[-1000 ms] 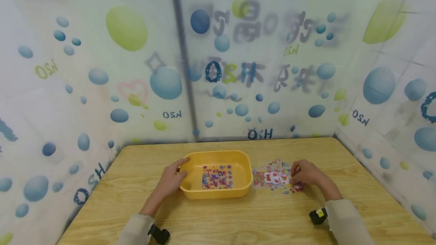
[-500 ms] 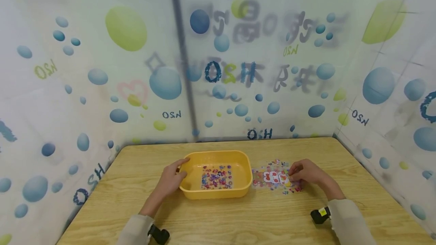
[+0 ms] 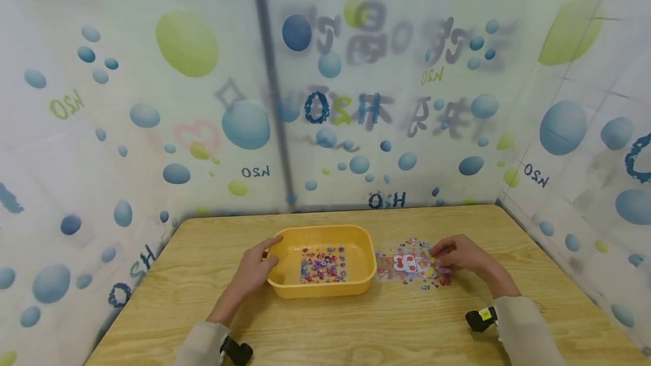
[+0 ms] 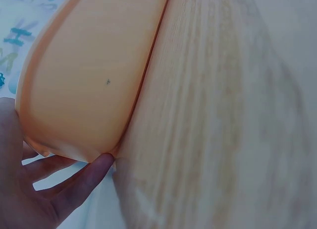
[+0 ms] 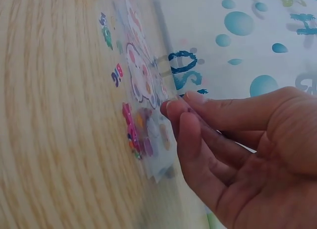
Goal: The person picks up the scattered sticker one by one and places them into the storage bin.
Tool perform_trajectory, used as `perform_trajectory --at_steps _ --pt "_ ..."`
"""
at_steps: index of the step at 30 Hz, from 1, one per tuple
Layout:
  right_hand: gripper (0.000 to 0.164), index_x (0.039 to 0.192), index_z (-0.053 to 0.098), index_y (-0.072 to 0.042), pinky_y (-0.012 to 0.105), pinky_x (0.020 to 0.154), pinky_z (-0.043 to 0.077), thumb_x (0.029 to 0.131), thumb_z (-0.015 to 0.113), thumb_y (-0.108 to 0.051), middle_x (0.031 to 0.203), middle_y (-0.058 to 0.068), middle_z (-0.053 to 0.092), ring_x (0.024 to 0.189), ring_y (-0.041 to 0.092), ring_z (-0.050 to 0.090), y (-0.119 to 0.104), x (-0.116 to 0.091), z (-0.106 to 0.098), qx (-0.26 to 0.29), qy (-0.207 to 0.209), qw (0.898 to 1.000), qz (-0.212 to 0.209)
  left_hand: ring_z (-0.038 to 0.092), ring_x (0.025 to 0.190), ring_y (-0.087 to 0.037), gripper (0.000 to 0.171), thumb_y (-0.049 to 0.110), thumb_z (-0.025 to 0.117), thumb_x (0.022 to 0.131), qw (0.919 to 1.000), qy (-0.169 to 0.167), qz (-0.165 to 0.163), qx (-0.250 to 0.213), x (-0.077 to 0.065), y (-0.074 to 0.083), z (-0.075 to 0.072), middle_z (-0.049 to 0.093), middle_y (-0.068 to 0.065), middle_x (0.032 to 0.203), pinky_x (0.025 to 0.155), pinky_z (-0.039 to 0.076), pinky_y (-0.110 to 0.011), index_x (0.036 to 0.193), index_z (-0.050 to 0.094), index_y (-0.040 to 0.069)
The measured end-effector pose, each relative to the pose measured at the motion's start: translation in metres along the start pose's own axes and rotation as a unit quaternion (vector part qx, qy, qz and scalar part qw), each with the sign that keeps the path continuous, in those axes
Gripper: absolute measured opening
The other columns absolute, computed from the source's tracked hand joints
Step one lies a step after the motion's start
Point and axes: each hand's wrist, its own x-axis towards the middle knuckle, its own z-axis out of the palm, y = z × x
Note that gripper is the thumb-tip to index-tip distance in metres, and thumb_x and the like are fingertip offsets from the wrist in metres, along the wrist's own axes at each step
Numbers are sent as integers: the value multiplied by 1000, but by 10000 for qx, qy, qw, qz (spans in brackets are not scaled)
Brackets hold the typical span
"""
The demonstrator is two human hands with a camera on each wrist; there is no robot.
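My left hand (image 3: 256,266) holds the left end of a yellow plastic basin (image 3: 322,291), its thumb and fingers at the rim. From the left wrist, its fingers curl against the end of the basin wall (image 4: 89,70). Inside the basin lies a patch of small, colourful stickers (image 3: 324,265). To the right, several clear sticker sheets (image 3: 404,265) with white cartoon faces lie overlapped on the table. At their right edge, my right hand (image 3: 464,255) has thumb and fingertips brought together. Close up, those fingertips (image 5: 190,122) pinch at the edge of the layered sheets (image 5: 142,80).
The wood-grain table (image 3: 335,332) carries the basin and the sheets side by side. A white curtain (image 3: 325,185) printed with blue and green dots hangs behind the table and along both sides. Small black cameras (image 3: 480,319) sit at both wrists.
My right hand has lifted slightly and its wrist has shifted a little to the right, still at the edge of the sheets. The left hand and the basin stay in place.
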Motion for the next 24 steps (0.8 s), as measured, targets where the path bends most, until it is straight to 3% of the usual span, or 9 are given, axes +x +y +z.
perform_trajectory --at_steps 7,24 --pt "34 122 65 15 30 70 61 92 66 -1 111 24 71 81 19 65 1 0 -2 204 125 9996 -167 61 122 -39 52 5 57 94 10000 10 -1 31 0 -1 0 57 -20 150 94 54 -50 146 60 8" --pt "35 126 65 13 28 70 59 93 63 0 117 29 69 85 19 65 -9 -5 -13 20 329 9989 -347 61 123 -40 52 5 57 94 10000 14 -1 38 1 -2 1 56 -21 151 97 54 -52 146 60 8"
